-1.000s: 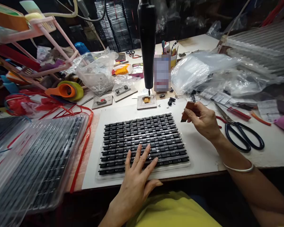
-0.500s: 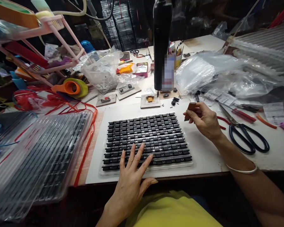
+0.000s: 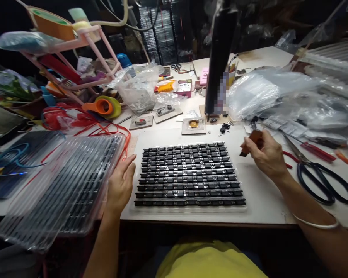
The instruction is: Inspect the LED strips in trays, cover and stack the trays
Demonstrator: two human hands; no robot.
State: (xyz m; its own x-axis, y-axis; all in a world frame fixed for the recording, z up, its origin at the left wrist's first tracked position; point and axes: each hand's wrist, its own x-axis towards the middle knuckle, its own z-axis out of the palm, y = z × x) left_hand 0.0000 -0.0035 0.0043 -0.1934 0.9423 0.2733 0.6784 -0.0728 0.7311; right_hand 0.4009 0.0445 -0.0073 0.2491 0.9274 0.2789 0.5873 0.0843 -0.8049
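A clear plastic tray [image 3: 191, 209] filled with rows of small black parts [image 3: 188, 173] lies flat on a white board in front of me. My left hand [image 3: 121, 185] is off this tray, at its left, beside the right edge of a stack of clear ribbed trays [image 3: 84, 185]. Its fingers are stretched out, and I see nothing in them. To the right of the black parts, my right hand [image 3: 265, 152] pinches a small flat brown piece with a dark lower tip [image 3: 254, 139], held above the board. Its exact kind cannot be made out.
Large scissors [image 3: 321, 181] lie right of my right hand. A black upright tool [image 3: 220, 61] hangs over the back. Behind the tray are small fixtures [image 3: 193, 126], and plastic bags [image 3: 258, 92] lie at the right. A pink rack [image 3: 104, 50] and red ribbon [image 3: 124, 131] are at the left.
My left hand has lifted off the black parts and moved left to the edge of the ribbed trays. The right hand still holds the brown piece. The view has shifted left.
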